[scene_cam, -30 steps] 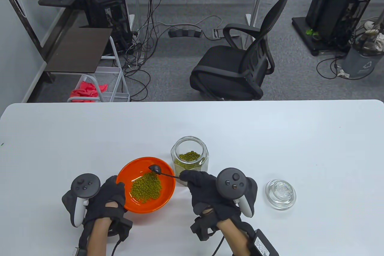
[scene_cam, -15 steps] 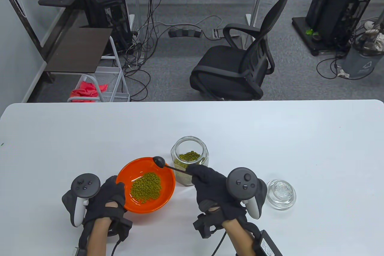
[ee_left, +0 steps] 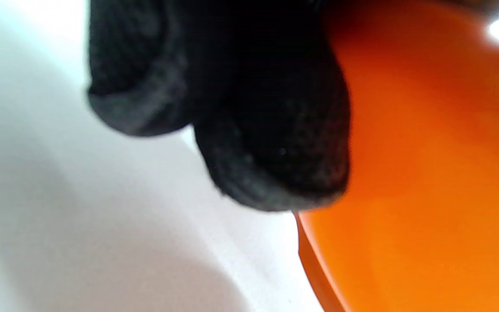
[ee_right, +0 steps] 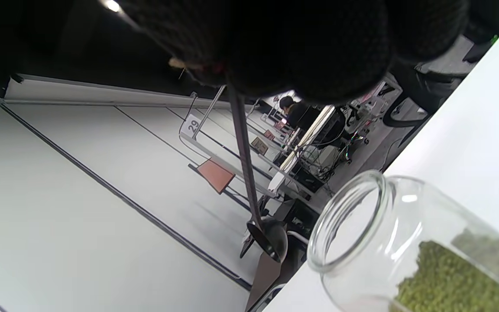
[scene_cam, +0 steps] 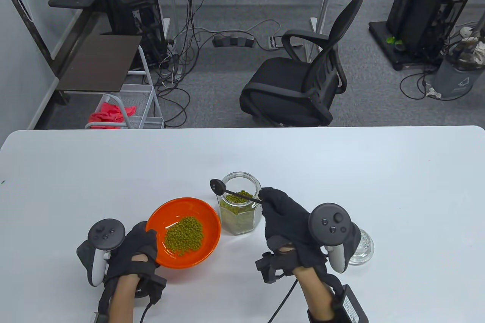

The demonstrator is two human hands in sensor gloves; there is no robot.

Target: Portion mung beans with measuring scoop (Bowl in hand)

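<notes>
Scoop [scene_cam: 217,186] now up from bowl [scene_cam: 206,220] (above jar [scene_cam: 239,205]), right hand [scene_cam: 288,224].

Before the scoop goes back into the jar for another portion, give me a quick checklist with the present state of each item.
1. Jar mouth open, lid off to the side: ok.
2. Beans left in the jar to scoop: ok, green beans show through the glass.
3. Scoop gripped by the right hand at the handle end: ok.
4. Scoop head lined up over the jar mouth: not ok, it sits beyond the jar's left rim.
5. Scoop empty: cannot tell, the cup's inside is not clearly shown.
6. Left hand holds the orange bowl by its near-left rim: ok; beans lie inside.
</notes>
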